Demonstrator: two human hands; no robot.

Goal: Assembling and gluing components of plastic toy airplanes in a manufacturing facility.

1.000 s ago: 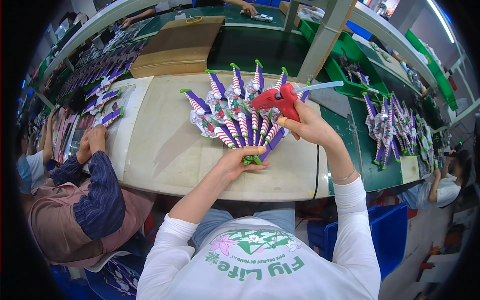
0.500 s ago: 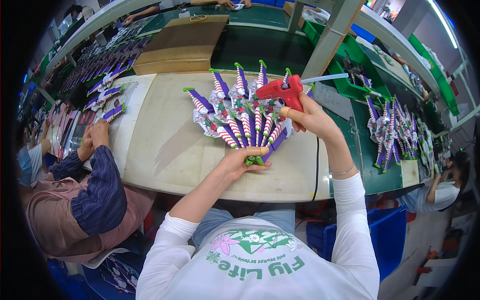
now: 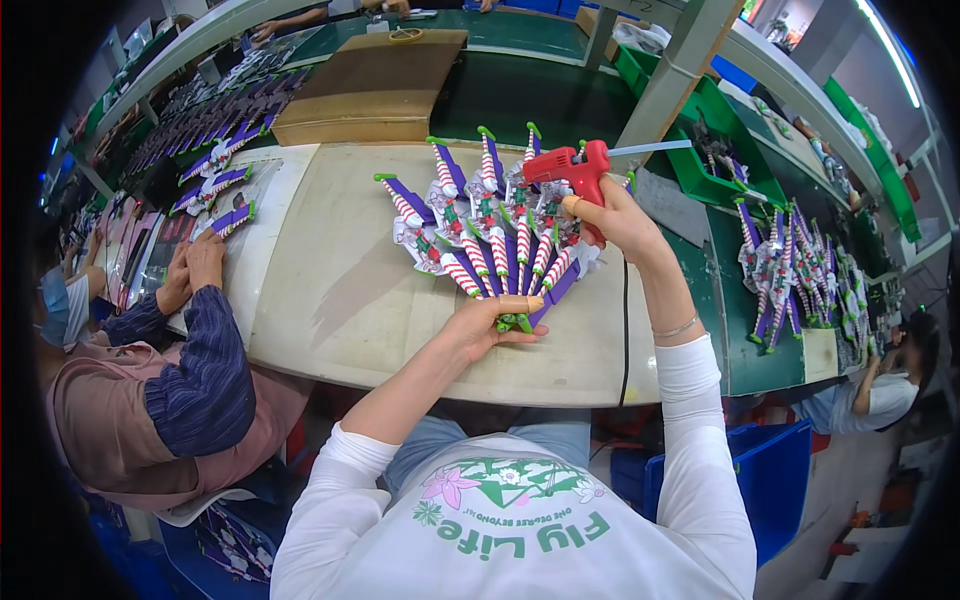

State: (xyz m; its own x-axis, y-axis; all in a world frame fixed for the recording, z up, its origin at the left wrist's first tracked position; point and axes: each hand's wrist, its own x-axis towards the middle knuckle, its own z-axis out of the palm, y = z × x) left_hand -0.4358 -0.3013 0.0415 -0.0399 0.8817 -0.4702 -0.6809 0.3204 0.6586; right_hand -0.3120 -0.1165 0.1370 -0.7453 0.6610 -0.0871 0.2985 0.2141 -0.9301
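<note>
- Head view shows the left hand (image 3: 480, 325) pinching together the lower ends of a fan of striped sticks (image 3: 490, 225), red-and-white and purple with green tips, spread out on the pale bench (image 3: 330, 300) right in front of the person.
- Right hand (image 3: 620, 222) is closed round the grip of a red glue gun (image 3: 572, 167), held above the upper right part of the fan with its nozzle pointing left toward the sticks; a clear glue rod sticks out of its back.
- By the look of it, the fan is light and thin, probably paper or plastic, with small ornaments that could bend or tear; the gathered base is the firmest place to hold it, as the spread tips would flop.
- The gun looks rigid and easy to grip by its handle; the nozzle is best kept away from skin.
- A finished fan of the same kind (image 3: 780, 270) lies on the green surface to the right.
- On the left, another person's hands (image 3: 195, 270) rest at the bench edge, near purple pieces (image 3: 215, 185).
</note>
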